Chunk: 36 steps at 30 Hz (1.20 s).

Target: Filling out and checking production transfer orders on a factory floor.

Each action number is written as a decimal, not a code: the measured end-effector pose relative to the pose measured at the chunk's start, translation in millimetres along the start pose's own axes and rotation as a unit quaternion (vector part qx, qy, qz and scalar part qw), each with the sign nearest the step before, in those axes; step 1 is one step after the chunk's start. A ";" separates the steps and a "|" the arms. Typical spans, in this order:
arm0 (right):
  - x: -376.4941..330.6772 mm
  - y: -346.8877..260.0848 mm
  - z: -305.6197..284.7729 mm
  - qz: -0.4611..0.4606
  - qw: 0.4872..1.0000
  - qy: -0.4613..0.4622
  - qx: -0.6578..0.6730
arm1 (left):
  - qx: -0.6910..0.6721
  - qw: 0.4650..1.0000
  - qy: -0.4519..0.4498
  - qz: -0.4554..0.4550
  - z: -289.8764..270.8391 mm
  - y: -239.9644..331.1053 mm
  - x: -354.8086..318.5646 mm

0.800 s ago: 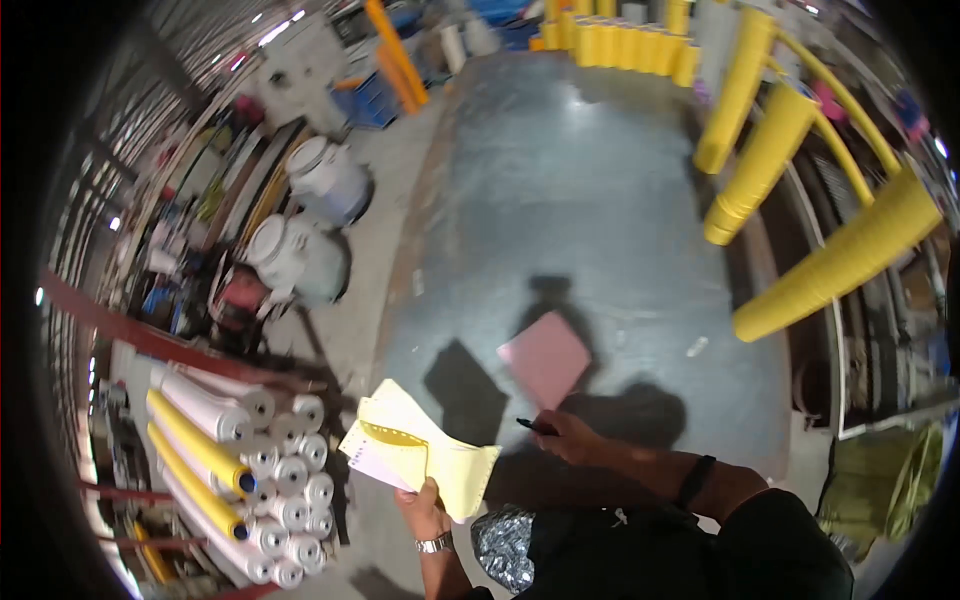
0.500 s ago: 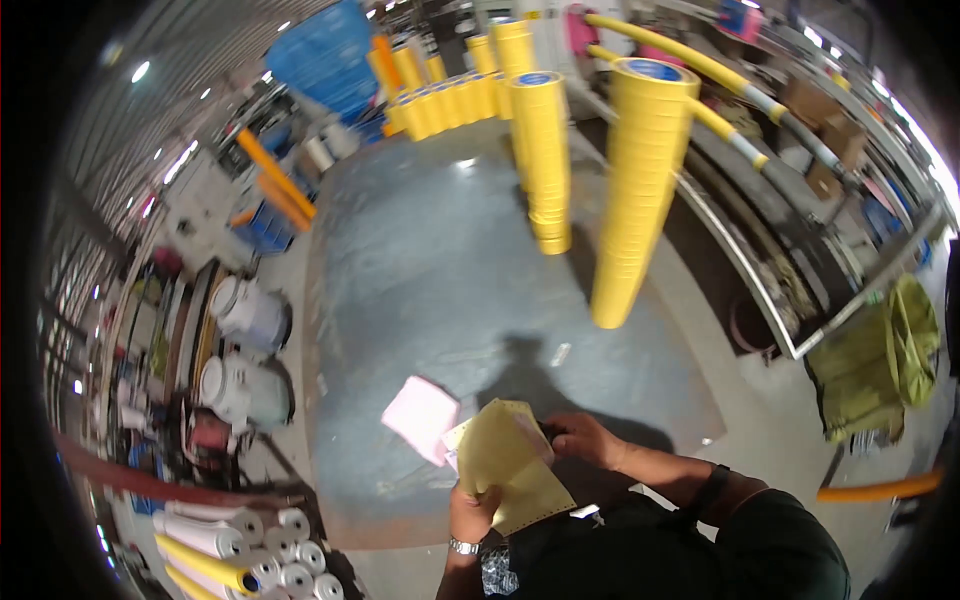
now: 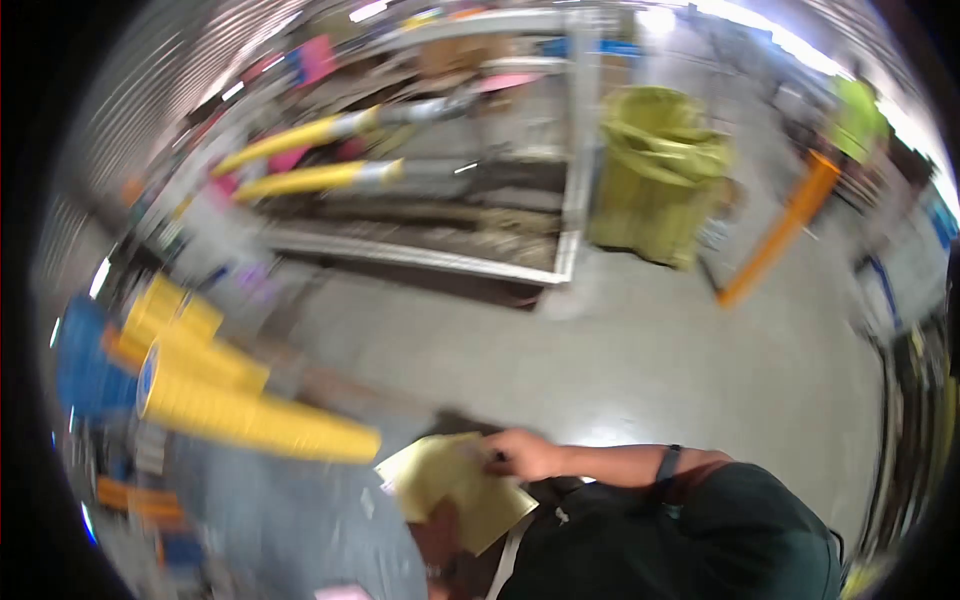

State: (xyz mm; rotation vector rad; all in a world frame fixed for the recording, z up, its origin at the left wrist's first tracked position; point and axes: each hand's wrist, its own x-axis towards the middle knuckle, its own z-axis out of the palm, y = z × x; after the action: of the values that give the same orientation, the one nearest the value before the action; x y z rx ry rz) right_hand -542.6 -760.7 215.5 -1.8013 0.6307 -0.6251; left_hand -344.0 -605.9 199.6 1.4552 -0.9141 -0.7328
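My left hand (image 3: pixel 440 530) grips a small stack of yellow paper sheets (image 3: pixel 435 480) from below, with a paler sheet edge showing at one corner. In the earlier view the sheets show a row of small punched holes along their edges. My right hand (image 3: pixel 525 456) is closed at the far right edge of the sheets, its fingers round a small dark thing too blurred to name. A dark band circles the right wrist.
A tall stack of yellow tape rolls (image 3: pixel 260 410) rises from the grey platform (image 3: pixel 300 510) on my left. A white metal frame (image 3: pixel 420 255) with yellow-wrapped bars stands ahead. Beyond are a yellow-green bag (image 3: pixel 660 180), an orange post (image 3: pixel 780 230) and a person in a bright vest (image 3: pixel 855 120).
My view has swung to the right, bringing the bag and the orange post toward the middle. Both hands still have the sheets between them. The tape stacks have shifted to the left.
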 end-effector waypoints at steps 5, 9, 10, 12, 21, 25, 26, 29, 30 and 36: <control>-45.3 -1.6 -97.0 0.080 0.994 0.068 -0.034 | -0.196 0.969 -0.134 -0.073 118.8 30.6 47.2; -72.6 6.6 -148.9 0.112 0.984 0.118 -0.071 | -0.211 0.959 -0.182 -0.058 186.9 35.6 64.4; -76.7 15.0 -157.5 0.093 0.982 0.138 -0.085 | -0.209 0.959 -0.186 -0.055 194.7 29.4 71.8; -84.7 33.6 -177.5 0.076 0.981 0.151 -0.091 | -0.084 0.965 -0.236 -0.081 213.0 20.8 82.8; -82.4 74.1 -328.0 0.045 0.979 0.200 0.007 | 0.112 0.978 -0.132 0.113 358.2 31.3 124.4; -58.2 141.6 -371.6 -0.034 0.965 0.254 0.055 | -0.006 0.967 -0.204 0.152 388.7 32.8 153.7; -52.9 104.7 -399.4 0.043 0.950 0.206 0.229 | 0.084 0.947 -0.198 0.239 409.1 59.4 162.5; -22.1 110.1 -418.9 0.085 0.958 0.209 0.178 | 0.014 0.990 -0.132 -0.045 435.1 83.0 178.7; -3.0 112.8 -415.3 0.082 0.961 0.185 0.187 | 0.022 0.993 -0.108 -0.048 433.6 73.7 185.4; 91.8 143.5 -419.4 0.140 0.950 0.111 0.255 | -0.225 0.960 -0.076 -0.150 444.9 28.3 253.9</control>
State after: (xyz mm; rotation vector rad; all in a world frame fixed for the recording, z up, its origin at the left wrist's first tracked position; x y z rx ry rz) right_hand -779.4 -1146.5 209.1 -1.1449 0.7784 -0.7237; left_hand -606.5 -1046.7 204.3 1.1487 -0.5901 -1.2077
